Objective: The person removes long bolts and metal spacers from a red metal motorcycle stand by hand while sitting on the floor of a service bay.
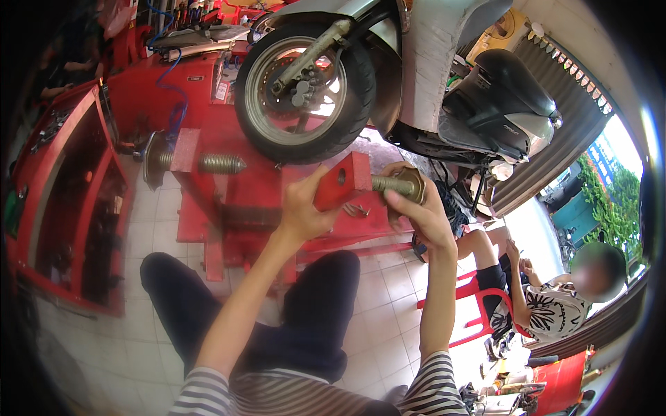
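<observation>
My left hand (305, 206) is closed around a red metal block (347, 182) with a round hole in its face. From the block's right side runs a thick threaded screw (383, 184), ending in a brass-coloured wheel-like knob (416, 184). My right hand (422, 208) grips that knob, thumb laid along the screw. Just beyond the block stands a scooter's front wheel (300, 104) on a red lift platform (250, 170). To the left, a matching threaded screw (220, 163) passes through a red upright (184, 151), with its own round knob (154, 161).
A red tool cabinet (76, 215) stands at the left. The scooter (430, 76) looms over the platform. A person (555, 305) sits on a red plastic chair (479, 315) at the right. Tools and a red container (562, 381) lie at lower right. A blue air hose (173, 104) hangs behind.
</observation>
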Tool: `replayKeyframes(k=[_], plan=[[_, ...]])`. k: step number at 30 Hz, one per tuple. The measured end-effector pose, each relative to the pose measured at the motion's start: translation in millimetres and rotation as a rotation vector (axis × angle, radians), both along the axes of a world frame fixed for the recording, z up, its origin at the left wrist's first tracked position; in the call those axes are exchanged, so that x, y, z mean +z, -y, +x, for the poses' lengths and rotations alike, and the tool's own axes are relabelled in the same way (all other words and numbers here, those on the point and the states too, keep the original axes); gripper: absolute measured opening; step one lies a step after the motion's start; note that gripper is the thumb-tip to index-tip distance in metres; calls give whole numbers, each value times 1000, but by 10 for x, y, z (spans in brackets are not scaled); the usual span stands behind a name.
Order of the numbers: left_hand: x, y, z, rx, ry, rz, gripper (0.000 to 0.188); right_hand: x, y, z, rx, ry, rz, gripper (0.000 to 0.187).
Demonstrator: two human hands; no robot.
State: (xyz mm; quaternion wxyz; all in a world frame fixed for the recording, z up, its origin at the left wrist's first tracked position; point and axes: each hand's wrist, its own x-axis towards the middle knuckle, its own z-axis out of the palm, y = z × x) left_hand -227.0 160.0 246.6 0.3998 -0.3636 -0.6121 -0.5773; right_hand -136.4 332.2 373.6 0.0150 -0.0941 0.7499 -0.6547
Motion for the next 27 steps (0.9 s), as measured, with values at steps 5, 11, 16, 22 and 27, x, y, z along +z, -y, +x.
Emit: replayKeyframes(k=[5,11,16,22,27], plan=[[-21,-16,50,-18,0,-33,59,-269,-122,-257,-170,-1114,597,35],[0,-23,52,-53,12,4,54,-294,-59,-73,-66,-521,147,32],[-58,-24,-25,-46,122,-1,34,-200,-73,-63,32,-239,-28,54],[2,-19,-21,-65,113,6,30,-105,-142,-46,79,-336,80,34],[-2,-79,-38,-86,141,36,20,-139,-186,-131,87,-637,150,31]])
